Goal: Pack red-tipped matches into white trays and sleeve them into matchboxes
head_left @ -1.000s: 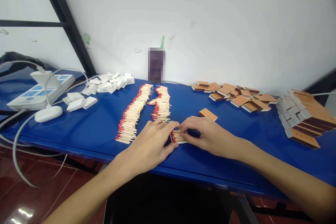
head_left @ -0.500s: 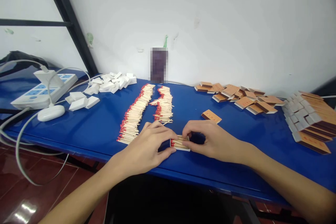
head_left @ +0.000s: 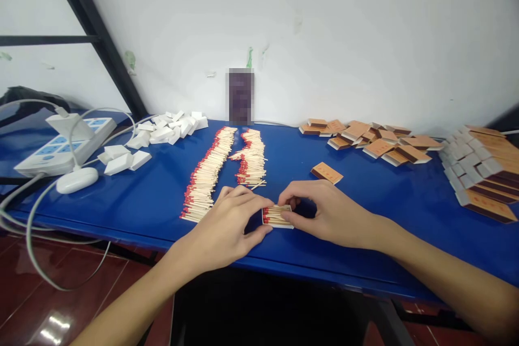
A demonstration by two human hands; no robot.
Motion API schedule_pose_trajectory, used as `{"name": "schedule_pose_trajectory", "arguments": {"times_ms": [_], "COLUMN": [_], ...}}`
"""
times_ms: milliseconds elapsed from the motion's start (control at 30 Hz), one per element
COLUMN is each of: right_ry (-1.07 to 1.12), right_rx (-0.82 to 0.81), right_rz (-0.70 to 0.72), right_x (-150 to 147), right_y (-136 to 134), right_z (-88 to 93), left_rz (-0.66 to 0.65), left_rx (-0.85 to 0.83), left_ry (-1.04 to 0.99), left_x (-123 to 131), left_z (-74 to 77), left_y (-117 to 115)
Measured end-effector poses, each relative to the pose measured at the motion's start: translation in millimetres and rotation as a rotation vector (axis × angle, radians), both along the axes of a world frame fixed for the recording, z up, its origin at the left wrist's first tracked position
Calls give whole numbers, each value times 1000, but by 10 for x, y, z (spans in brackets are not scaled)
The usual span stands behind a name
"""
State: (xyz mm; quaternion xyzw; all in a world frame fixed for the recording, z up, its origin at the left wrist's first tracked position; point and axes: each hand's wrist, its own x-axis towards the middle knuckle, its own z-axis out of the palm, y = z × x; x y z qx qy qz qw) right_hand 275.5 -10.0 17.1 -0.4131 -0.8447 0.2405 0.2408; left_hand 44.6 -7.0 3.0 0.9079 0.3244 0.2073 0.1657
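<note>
A small white matchbox tray (head_left: 279, 225) lies near the table's front edge, filled with red-headed matches (head_left: 272, 215). My left hand (head_left: 229, 227) grips the tray's left end between thumb and fingers. At the other end, the thumb and index finger of my right hand (head_left: 324, 208) pinch at the matches inside, covering part of them. Just beyond the tray are two long rows of loose matches, a left row (head_left: 206, 173) and a shorter right row (head_left: 253, 159). An orange matchbox sleeve (head_left: 326, 173) lies alone past my right hand.
White trays (head_left: 162, 132) are heaped at the back left, near a power strip (head_left: 60, 146) with cables and a white plug-like device (head_left: 77, 180). Orange sleeves (head_left: 379, 147) pile up at the back right. Stacked matchboxes (head_left: 486, 173) stand at the far right of the blue table (head_left: 133, 205).
My right thumb and index finger have shifted slightly over the matches in the tray. My left hand keeps its hold. The camera view has tilted a little.
</note>
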Motion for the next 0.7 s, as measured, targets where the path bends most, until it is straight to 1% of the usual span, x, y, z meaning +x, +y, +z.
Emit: {"name": "schedule_pose_trajectory", "arguments": {"times_ms": [167, 267, 500, 700], "right_ry": [-43, -32, 0, 9], "right_rx": [81, 113, 57, 15], "right_rz": [46, 63, -42, -12], "right_x": [16, 24, -17, -20], "right_y": [-65, -74, -63, -88], "right_z": [-16, -50, -60, -18], "left_rz": [-9, -14, -32, -37], "left_rx": [22, 39, 73, 38], "left_ry": [-6, -8, -20, -25], "left_x": [2, -2, -9, 0], "left_z": [2, -8, -33, -22], "left_y": [-11, -13, 1, -13]}}
